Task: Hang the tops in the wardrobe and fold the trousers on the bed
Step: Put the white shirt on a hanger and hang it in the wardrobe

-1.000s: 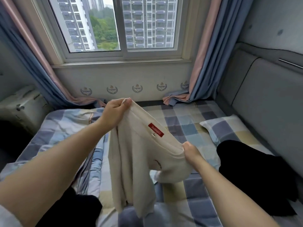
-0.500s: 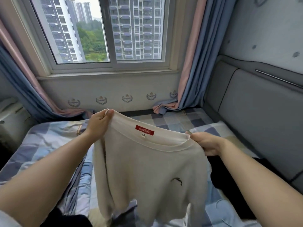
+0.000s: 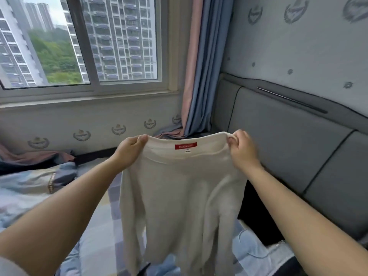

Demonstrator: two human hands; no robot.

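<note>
While I scan from the left, my left hand point(image 3: 130, 149) pinches one shoulder of the cream top point(image 3: 179, 194), fingers clenched on the neckline; my right hand point(image 3: 242, 150) grasps the other. The top hangs spread above the bed point(image 3: 95, 226). A dark garment point(image 3: 256, 214) lies at right. I judge nothing hung yet, and no wardrobe is in sight.

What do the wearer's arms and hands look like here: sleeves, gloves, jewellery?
Both forearms are bare to the frame's bottom edge. The left hand and right hand are bare: no gloves, rings, watch or wristband visible. A pale grey bit of cloth, maybe a short sleeve, shows at the lower-left corner.
</note>
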